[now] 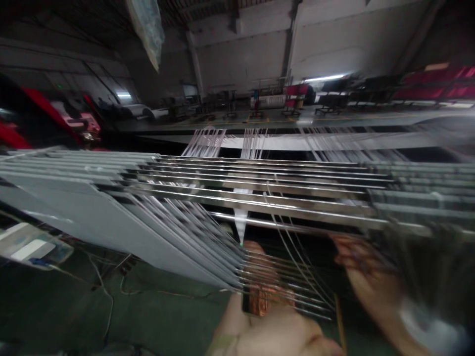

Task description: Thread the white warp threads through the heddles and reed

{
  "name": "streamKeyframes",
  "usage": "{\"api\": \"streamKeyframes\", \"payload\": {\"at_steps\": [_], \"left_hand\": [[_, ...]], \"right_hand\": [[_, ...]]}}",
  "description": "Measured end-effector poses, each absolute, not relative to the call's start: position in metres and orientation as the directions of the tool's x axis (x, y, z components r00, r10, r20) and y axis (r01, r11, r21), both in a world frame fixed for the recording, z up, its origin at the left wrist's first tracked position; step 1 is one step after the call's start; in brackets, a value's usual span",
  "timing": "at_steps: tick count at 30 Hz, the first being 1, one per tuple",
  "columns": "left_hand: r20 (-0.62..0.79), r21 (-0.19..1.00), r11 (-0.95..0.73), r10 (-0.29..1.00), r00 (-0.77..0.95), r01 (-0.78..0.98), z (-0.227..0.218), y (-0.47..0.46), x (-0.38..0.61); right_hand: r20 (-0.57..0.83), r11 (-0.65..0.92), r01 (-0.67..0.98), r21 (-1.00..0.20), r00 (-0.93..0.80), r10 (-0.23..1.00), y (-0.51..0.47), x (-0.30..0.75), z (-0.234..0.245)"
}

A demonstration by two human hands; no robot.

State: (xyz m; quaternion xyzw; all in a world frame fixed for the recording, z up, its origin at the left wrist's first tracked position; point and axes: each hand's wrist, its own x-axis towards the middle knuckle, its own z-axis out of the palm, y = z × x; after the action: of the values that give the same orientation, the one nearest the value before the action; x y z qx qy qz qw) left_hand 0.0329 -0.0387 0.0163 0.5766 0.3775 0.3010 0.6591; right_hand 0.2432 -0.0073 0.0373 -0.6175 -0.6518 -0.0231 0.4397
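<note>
At the lower middle, my left hand (282, 326) is closed around something small. A copper-coloured piece with a dark edge (259, 300) shows at its fingers. Thin metal wires (308, 301) run across these fingers, beside the lower ends of grey fanned strips (200, 242). Just above the fingertips, white threads (241, 220) taper to a point. Loose pale threads (284, 227) hang to the right. My right hand (359, 267) is blurred beneath the rails at right; its fingers are too smeared to read. Dense dark wires (426, 262) hang in front of its forearm.
Long parallel metal rails (260, 198) cross in front of me, with grey panels (100, 217) at the left. White threads (208, 143) stretch behind them toward a white cloth band (282, 142). A plastic sheet (146, 27) hangs overhead. Cables (109, 296) lie lower left.
</note>
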Motion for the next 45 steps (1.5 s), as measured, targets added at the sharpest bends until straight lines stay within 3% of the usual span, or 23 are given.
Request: {"api": "streamKeyframes", "payload": {"at_steps": [2,4,7,12,13,16,19,21,24,27,29,33,36,38,41,45], "left_hand": [[0.107,0.98,-0.172,0.877,0.469,0.098,0.041,-0.005,0.017],[0.236,0.942,-0.29,0.93,0.281,0.169,0.059,0.029,0.004],[0.13,0.975,-0.157,0.977,0.17,0.155,0.069,0.06,-0.002],[-0.027,1.0,0.028,0.928,0.372,0.003,0.071,0.028,0.004],[-0.016,1.0,0.009,0.911,0.412,0.02,0.072,0.016,0.005],[0.139,0.931,-0.274,0.877,0.46,0.24,0.073,-0.01,0.005],[0.306,0.812,-0.432,0.888,0.343,0.393,0.063,-0.004,0.001],[0.341,0.747,-0.409,0.913,0.226,0.524,0.052,0.014,-0.001],[0.319,0.692,-0.292,0.944,0.084,0.66,0.038,0.043,-0.001],[0.326,0.744,-0.321,0.94,0.101,0.586,0.039,0.058,0.004],[0.35,0.772,-0.39,0.92,0.177,0.501,0.05,0.051,0.005],[0.459,0.78,-0.559,0.817,0.349,0.282,0.078,0.007,-0.001],[0.427,0.713,-0.605,0.775,0.466,0.353,0.084,-0.008,-0.005],[0.412,0.742,-0.537,0.838,0.358,0.402,0.079,0.006,-0.004],[0.381,0.853,-0.409,0.912,0.151,0.324,0.07,0.043,-0.003],[0.354,0.903,-0.384,0.919,0.174,0.19,0.079,0.043,-0.009]], "right_hand": [[0.567,0.266,0.793,-0.548,0.118,0.816,-0.017,0.254,0.045],[0.515,0.264,0.734,-0.625,0.134,0.847,-0.026,0.253,0.048],[0.411,0.161,0.704,-0.692,0.201,0.889,-0.033,0.24,0.052],[0.207,0.081,0.688,-0.721,0.102,0.973,-0.023,0.213,0.076],[0.17,0.105,0.676,-0.73,0.031,0.985,-0.018,0.207,0.082],[0.112,0.157,0.615,-0.773,-0.112,0.987,-0.007,0.193,0.093],[0.224,0.183,0.634,-0.751,-0.017,0.975,-0.009,0.194,0.085],[0.382,0.226,0.686,-0.692,0.082,0.92,-0.019,0.204,0.075],[0.609,0.385,0.722,-0.575,0.064,0.79,-0.037,0.219,0.07],[0.661,0.48,0.749,-0.456,-0.076,0.746,-0.048,0.219,0.081],[0.594,0.479,0.755,-0.448,-0.149,0.791,-0.047,0.211,0.089],[0.484,0.435,0.73,-0.527,-0.164,0.86,-0.031,0.189,0.096],[0.393,0.389,0.667,-0.635,-0.155,0.906,-0.02,0.18,0.095],[0.35,0.335,0.647,-0.685,-0.11,0.93,-0.021,0.182,0.092],[0.327,0.271,0.676,-0.685,-0.046,0.944,-0.029,0.194,0.083],[0.275,0.237,0.711,-0.662,-0.063,0.959,-0.035,0.198,0.081]]}}
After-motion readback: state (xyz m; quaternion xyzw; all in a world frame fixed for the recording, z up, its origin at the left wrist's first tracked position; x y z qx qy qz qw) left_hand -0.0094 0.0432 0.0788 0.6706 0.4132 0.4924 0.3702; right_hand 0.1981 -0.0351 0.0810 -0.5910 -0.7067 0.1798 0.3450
